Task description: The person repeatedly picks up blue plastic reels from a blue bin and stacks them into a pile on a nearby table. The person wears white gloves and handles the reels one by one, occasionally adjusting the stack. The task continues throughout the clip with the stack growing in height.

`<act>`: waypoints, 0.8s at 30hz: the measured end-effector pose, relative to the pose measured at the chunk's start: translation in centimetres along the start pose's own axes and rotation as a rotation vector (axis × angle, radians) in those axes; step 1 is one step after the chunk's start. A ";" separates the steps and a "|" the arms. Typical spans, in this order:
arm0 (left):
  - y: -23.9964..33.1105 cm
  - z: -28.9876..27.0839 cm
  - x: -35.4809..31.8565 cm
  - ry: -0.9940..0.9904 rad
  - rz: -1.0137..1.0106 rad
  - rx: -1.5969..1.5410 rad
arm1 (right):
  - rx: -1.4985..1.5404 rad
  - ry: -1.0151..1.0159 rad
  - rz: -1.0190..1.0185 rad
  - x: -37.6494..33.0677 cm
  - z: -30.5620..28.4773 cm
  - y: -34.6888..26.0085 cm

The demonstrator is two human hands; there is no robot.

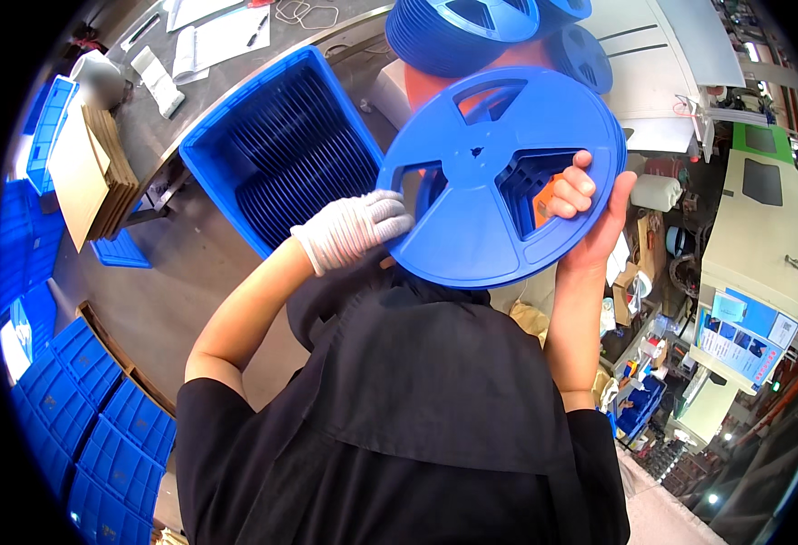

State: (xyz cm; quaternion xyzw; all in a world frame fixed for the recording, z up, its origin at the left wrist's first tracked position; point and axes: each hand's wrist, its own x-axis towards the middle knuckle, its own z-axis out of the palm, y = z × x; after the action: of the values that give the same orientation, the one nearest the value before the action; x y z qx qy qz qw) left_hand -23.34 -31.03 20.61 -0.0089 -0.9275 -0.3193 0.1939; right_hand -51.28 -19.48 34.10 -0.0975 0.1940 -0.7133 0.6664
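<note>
A large blue reel [499, 177] fills the space ahead; behind it, a stack of reels [458, 32] and a full blue crate [281, 150] block passage. Bare floor [167, 291] lies open left.

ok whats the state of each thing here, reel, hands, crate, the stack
blue reel: held up, tilted, between both hands
left hand: in a white glove, on the reel's left rim
right hand: bare, gripping the right rim, fingers through a cutout
blue crate: open, filled with reels on edge
reel stack: piled flat
</note>
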 end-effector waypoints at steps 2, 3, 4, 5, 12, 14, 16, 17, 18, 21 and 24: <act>1.0 -0.1 0.0 -0.031 -0.079 -0.120 | -0.007 -0.023 0.010 0.9 0.0 -0.1; 1.0 0.6 -0.1 -0.020 -0.080 -0.087 | -0.016 -0.012 0.003 1.1 0.1 -0.1; 1.1 1.1 -0.3 -0.023 -0.138 -0.129 | -0.024 0.000 -0.004 1.2 0.3 0.0; 1.4 1.1 0.1 -0.026 -0.196 -0.172 | -0.034 0.012 -0.012 1.4 0.5 -0.1; 1.9 2.7 1.8 0.104 -0.146 -0.095 | 0.294 -0.069 0.046 2.3 -0.5 -0.8; 1.9 2.3 1.4 0.049 -0.246 -0.111 | 0.120 0.038 0.023 2.2 -0.4 -1.2; 1.8 2.2 0.7 0.237 -0.247 -0.221 | -0.036 0.101 0.014 2.1 -0.8 -1.8; 1.6 2.0 0.0 0.333 -0.250 -0.272 | -0.253 0.304 -0.074 2.2 0.0 -1.3; 1.5 0.8 -1.0 0.275 -0.442 -0.468 | -0.267 0.316 -0.049 1.8 -0.3 -1.7; 0.7 -1.4 -3.1 0.615 -0.760 -1.365 | -0.143 0.342 -0.047 0.6 -0.6 -2.0; 0.8 -3.0 -4.9 0.803 -0.817 -1.818 | -0.202 0.300 -0.082 -1.4 -1.5 -2.7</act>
State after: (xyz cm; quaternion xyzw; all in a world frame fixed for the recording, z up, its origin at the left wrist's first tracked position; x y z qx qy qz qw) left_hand -17.65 -31.66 21.46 0.2665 -0.1434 -0.9098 0.2840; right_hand -54.22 -17.82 33.99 -0.0641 0.3576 -0.7235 0.5870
